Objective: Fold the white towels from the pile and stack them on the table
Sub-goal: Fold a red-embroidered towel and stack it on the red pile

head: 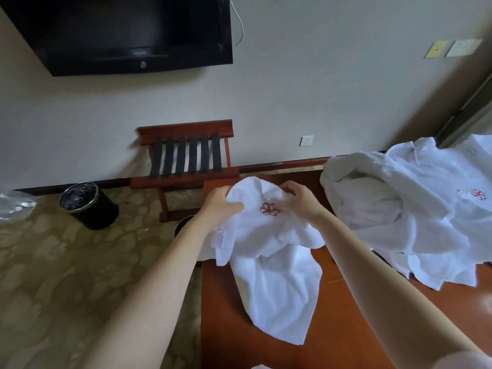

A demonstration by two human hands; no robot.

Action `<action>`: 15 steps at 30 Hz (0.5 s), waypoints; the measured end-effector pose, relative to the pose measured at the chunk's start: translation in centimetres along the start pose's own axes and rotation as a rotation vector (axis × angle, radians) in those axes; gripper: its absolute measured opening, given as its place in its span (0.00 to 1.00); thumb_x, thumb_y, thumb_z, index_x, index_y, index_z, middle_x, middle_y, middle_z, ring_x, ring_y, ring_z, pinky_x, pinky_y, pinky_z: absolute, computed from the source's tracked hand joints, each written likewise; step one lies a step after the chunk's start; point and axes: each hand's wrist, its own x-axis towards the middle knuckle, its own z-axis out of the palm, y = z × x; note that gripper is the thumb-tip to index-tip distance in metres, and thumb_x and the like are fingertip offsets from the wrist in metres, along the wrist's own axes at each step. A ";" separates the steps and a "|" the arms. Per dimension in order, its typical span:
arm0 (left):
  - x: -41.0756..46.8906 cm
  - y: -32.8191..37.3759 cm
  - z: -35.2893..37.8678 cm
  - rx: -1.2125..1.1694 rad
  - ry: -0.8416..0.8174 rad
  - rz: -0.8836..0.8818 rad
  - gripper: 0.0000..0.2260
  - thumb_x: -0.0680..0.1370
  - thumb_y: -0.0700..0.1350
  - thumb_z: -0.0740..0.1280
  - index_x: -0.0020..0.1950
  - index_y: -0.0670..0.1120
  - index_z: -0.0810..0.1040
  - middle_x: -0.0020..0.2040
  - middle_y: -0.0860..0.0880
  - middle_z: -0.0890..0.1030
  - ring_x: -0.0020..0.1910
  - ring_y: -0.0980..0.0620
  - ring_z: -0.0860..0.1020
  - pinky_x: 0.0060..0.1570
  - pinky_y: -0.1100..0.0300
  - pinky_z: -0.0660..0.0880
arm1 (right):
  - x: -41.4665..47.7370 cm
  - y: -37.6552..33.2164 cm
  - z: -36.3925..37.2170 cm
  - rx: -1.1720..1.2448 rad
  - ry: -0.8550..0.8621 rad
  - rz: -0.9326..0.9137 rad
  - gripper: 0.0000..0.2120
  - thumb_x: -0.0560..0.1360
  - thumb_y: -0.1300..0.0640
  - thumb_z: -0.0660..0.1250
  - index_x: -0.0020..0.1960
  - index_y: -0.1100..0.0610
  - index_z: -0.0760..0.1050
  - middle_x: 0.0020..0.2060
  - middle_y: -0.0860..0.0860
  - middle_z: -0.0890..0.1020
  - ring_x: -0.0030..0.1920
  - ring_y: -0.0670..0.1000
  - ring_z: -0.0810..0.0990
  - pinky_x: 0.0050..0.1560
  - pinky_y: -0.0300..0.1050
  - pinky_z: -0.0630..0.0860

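Note:
I hold a white towel (274,262) with a red flower emblem up over the wooden table (340,315). My left hand (219,206) grips its upper left edge, fingers curled into the cloth. My right hand (299,201) pinches the upper right part, close to the emblem. The towel's lower half hangs down and lies rumpled on the tabletop. A small label shows near its left edge. A loose pile of white towels (404,209) covers the table's right side, one showing the same red emblem.
A wooden luggage rack (186,158) with black straps stands against the wall beyond the table. A black waste bin (87,205) sits on the patterned carpet to the left. A dark television (119,33) hangs on the wall above.

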 end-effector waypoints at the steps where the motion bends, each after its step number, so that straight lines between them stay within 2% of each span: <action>1: 0.4 -0.4 -0.2 0.018 0.008 -0.010 0.10 0.72 0.42 0.70 0.45 0.55 0.73 0.39 0.58 0.76 0.38 0.59 0.75 0.33 0.67 0.71 | 0.4 0.6 -0.1 0.009 0.015 0.004 0.12 0.65 0.56 0.78 0.44 0.52 0.77 0.37 0.48 0.80 0.39 0.49 0.78 0.39 0.45 0.75; 3: 1.7 -0.8 -1.0 0.066 0.066 -0.016 0.08 0.72 0.43 0.69 0.43 0.56 0.74 0.39 0.56 0.77 0.38 0.58 0.76 0.33 0.65 0.70 | 1.3 1.4 -0.7 0.025 0.044 0.000 0.09 0.67 0.58 0.77 0.40 0.50 0.77 0.32 0.45 0.78 0.34 0.46 0.75 0.33 0.39 0.70; 5: 3.3 -0.6 -1.8 0.134 0.152 0.017 0.05 0.72 0.43 0.68 0.41 0.52 0.74 0.37 0.53 0.77 0.37 0.55 0.76 0.32 0.63 0.70 | 2.8 1.7 -1.2 -0.004 0.085 -0.027 0.09 0.67 0.57 0.76 0.39 0.50 0.76 0.32 0.44 0.77 0.34 0.44 0.74 0.32 0.35 0.67; 8: 6.4 0.7 -2.5 0.214 0.262 0.073 0.01 0.75 0.43 0.66 0.45 0.46 0.76 0.37 0.51 0.76 0.37 0.51 0.76 0.37 0.54 0.76 | 5.8 0.8 -1.4 -0.075 0.196 -0.084 0.09 0.68 0.57 0.75 0.45 0.54 0.77 0.37 0.44 0.78 0.37 0.45 0.75 0.35 0.38 0.67; 12: 11.3 2.3 -2.2 0.338 0.363 0.076 0.07 0.79 0.44 0.61 0.53 0.42 0.74 0.43 0.47 0.77 0.44 0.45 0.77 0.42 0.51 0.76 | 10.8 -0.8 -1.2 -0.171 0.310 -0.145 0.09 0.73 0.59 0.70 0.53 0.60 0.77 0.45 0.53 0.82 0.45 0.55 0.78 0.39 0.44 0.67; 15: 14.9 2.5 -1.7 0.321 0.406 -0.002 0.12 0.80 0.46 0.61 0.61 0.43 0.72 0.50 0.45 0.77 0.52 0.43 0.77 0.46 0.51 0.75 | 14.6 -0.9 -1.0 -0.240 0.286 -0.110 0.11 0.78 0.57 0.62 0.59 0.60 0.75 0.53 0.56 0.81 0.54 0.59 0.78 0.48 0.49 0.73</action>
